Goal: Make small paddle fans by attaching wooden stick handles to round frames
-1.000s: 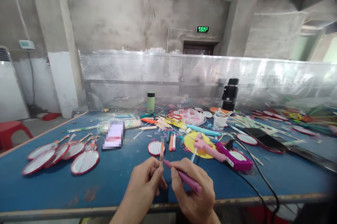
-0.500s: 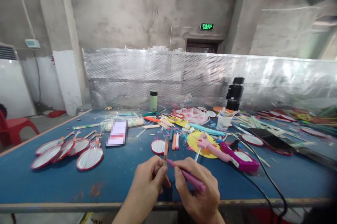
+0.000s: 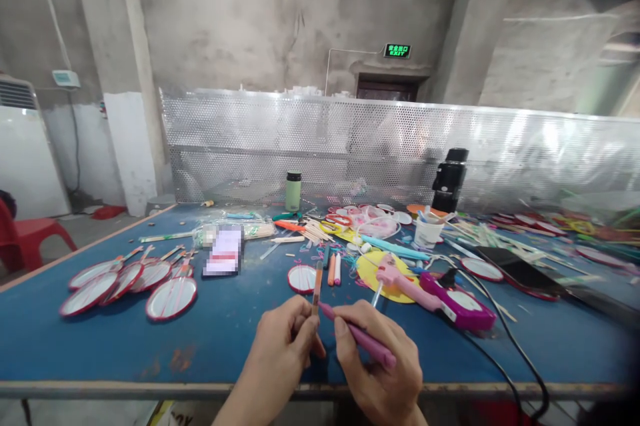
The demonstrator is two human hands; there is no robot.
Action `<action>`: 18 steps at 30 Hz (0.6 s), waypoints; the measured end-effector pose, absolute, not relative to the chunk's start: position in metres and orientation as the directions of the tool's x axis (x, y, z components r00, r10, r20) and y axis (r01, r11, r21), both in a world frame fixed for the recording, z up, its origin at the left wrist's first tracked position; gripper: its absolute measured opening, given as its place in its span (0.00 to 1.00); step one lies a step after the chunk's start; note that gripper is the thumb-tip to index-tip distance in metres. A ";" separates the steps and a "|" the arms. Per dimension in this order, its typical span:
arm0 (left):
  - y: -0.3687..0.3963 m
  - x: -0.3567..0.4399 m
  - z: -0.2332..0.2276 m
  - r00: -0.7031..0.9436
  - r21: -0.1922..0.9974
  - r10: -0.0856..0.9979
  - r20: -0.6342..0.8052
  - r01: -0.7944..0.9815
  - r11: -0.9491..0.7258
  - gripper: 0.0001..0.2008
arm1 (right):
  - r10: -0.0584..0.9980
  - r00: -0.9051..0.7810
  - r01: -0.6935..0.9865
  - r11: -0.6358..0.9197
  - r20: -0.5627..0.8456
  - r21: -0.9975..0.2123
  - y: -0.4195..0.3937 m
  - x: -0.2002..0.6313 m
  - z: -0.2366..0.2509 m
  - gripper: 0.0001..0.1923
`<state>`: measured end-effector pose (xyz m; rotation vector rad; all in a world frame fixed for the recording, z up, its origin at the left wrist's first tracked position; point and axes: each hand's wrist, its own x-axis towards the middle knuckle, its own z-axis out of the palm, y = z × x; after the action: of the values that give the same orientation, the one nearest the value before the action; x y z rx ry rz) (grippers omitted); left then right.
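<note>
My left hand pinches a thin wooden stick that stands nearly upright over the front of the blue table. My right hand grips a pink marker and its tip touches the stick just above my left fingers. Both hands hover close together near the table's front edge. Just beyond them lies a small red-rimmed white disc.
Several red-rimmed paddle fans lie at the left. A pink glue gun and a magenta one with a black cord lie right of my hands. Markers, sticks, a green bottle, a white cup and a black phone lie behind.
The view has shifted slightly to the left, so everything sits a little further right. My hands keep the same hold on the stick and the marker.
</note>
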<state>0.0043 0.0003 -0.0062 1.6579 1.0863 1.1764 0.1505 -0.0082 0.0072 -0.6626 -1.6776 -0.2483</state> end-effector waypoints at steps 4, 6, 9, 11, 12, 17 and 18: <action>-0.001 0.003 -0.006 0.194 0.934 0.943 0.271 0.183 -0.306 0.14 | 0.297 -0.082 0.540 0.816 0.951 -0.208 -0.007 0.151 0.004 0.07; -0.001 0.003 -0.007 0.194 0.935 0.944 0.267 0.185 -0.302 0.13 | 0.302 -0.086 0.535 0.818 0.949 -0.211 -0.006 0.152 0.003 0.07; -0.001 0.003 -0.007 0.198 0.935 0.944 0.263 0.188 -0.300 0.14 | 0.305 -0.094 0.533 0.819 0.948 -0.211 -0.007 0.152 0.003 0.07; -0.001 0.003 -0.007 0.199 0.936 0.944 0.263 0.185 -0.299 0.14 | 0.298 -0.089 0.535 0.819 0.950 -0.207 -0.007 0.152 0.003 0.08; -0.001 0.003 -0.006 0.197 0.937 0.945 0.263 0.182 -0.298 0.14 | 0.295 -0.086 0.537 0.818 0.952 -0.205 -0.007 0.152 0.003 0.08; 0.000 0.004 -0.006 0.194 0.938 0.945 0.263 0.178 -0.298 0.14 | 0.294 -0.086 0.543 0.815 0.952 -0.202 -0.008 0.151 0.003 0.07; 0.001 0.004 -0.006 0.195 0.937 0.944 0.265 0.178 -0.300 0.14 | 0.293 -0.087 0.540 0.817 0.952 -0.202 -0.008 0.151 0.003 0.07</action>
<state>0.0041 0.0005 -0.0061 1.6528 1.0779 1.1809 0.1512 -0.0076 0.0025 -0.6581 -1.6839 -0.2324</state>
